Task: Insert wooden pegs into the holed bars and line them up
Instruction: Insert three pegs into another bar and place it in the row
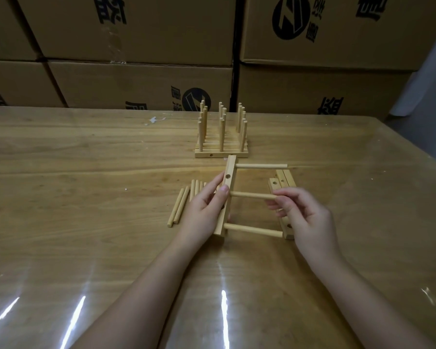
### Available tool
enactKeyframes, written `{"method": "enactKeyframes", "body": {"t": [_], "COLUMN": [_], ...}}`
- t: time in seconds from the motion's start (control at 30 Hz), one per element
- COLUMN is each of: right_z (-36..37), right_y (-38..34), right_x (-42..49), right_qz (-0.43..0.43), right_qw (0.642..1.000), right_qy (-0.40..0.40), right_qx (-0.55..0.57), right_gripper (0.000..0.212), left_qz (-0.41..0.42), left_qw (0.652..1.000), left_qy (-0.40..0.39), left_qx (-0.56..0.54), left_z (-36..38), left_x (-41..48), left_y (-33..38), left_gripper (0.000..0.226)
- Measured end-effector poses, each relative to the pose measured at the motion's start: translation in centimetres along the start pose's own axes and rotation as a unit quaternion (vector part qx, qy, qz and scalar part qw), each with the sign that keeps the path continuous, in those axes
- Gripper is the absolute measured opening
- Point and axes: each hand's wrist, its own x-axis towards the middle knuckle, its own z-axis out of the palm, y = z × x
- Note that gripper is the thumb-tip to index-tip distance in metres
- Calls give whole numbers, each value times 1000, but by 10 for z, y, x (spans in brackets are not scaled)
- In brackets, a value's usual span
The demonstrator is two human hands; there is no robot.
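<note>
My left hand grips a holed wooden bar, held on its side above the table. Three pegs stick out of it to the right: a far peg, a middle peg and a near peg. My right hand pinches the free end of the middle peg. Loose pegs lie on the table left of my left hand. Several spare holed bars lie under and behind my right hand. Farther back, finished bars with upright pegs stand side by side.
The wooden table has a glossy clear cover. Stacked cardboard boxes form a wall along its far edge. A small scrap of white paper lies at the back.
</note>
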Motion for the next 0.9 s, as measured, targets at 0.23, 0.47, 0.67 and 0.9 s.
{"method": "enactKeyframes", "body": {"t": [0.23,0.47,0.67,0.9], "right_z": [0,-8,-12,-13], "right_y": [4,7,12,17], "right_x": [1,8,11,12], "right_qz": [26,69,48,52], "right_qw": [999,995,996,996], "right_qy": [-12,43,44,46], "right_qx": [26,55,55,55], "right_gripper": [18,25,21,23], "left_qz": [-10,-12,-25,-52], "left_qw": [1000,998,996,994], "left_qy": [-6,-44,-80,-90], "left_qx": [14,33,-5,-19], "left_z": [-2,-2,-3,-5], "left_x": [1,-1,-2,-5], "left_y": [-2,-3,0,6], "left_gripper": [40,51,31,34]}}
